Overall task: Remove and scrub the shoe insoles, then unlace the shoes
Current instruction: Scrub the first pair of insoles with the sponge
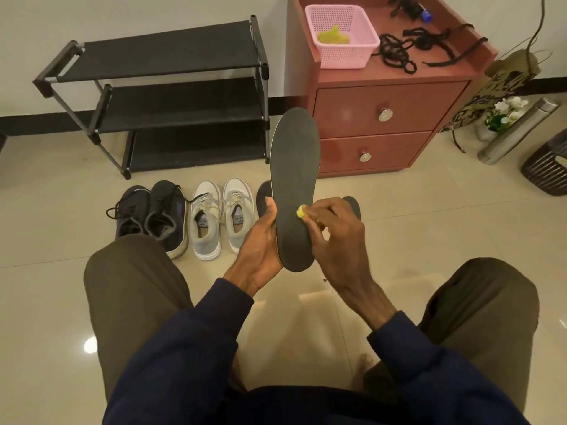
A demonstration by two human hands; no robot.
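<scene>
Head view: I see the red-brown cabinet carrying a pink basket with a yellow-green cloth inside, black laces beside it. The left hand grips the dark insole upright by its heel end, thumb on its edge, above the floor by the grey sneakers. The right hand pinches a small yellow scrubber against its surface.

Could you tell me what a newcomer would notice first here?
A dark insole stands upright mid-frame, gripped low by the left hand while the right hand presses a yellow scrubber against it. Behind, dark shoes and grey shoes sit on the floor before a black rack.
</scene>
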